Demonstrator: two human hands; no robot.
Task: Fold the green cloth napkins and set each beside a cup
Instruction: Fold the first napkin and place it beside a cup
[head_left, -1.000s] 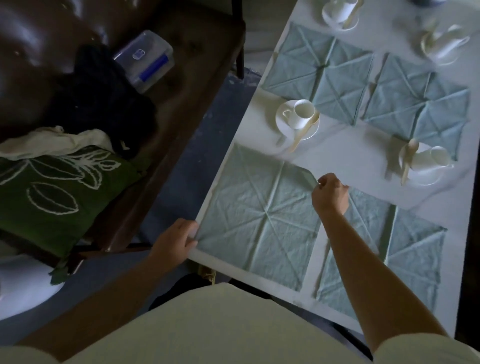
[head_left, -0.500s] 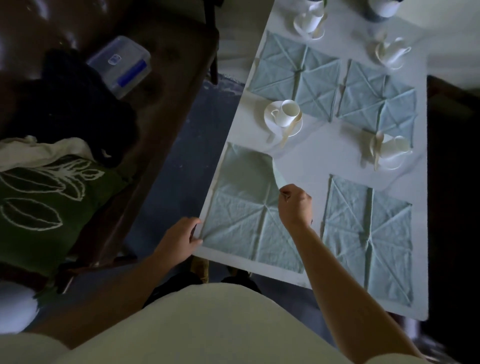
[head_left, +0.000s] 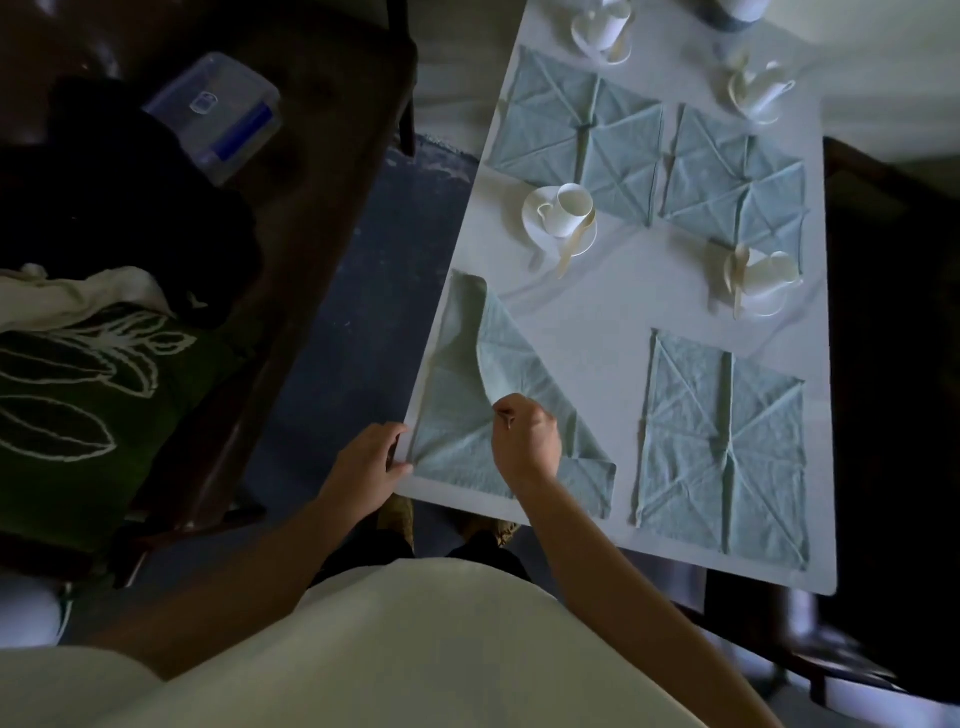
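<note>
While the right hand (head_left: 527, 441) pinches the lifted far corner of the near-left napkin (head_left: 447, 415) over its middle, the left hand (head_left: 366, 465) grips the near corner at the table (head_left: 597, 322) edge. To do it well: land corner on corner, match the edges, then flatten the diagonal crease. Versus half a second ago, the flap is dragged further toward the person. The neighbouring napkin (head_left: 722, 447) is flat as before, and the nearest cup (head_left: 569, 208) is unmoved.

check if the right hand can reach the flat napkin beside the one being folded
Probably yes: the flat napkin lies on the table just right of the right hand, nothing standing between. But its fingers are pinching a corner of the half-folded napkin, so that goes down first.
</note>
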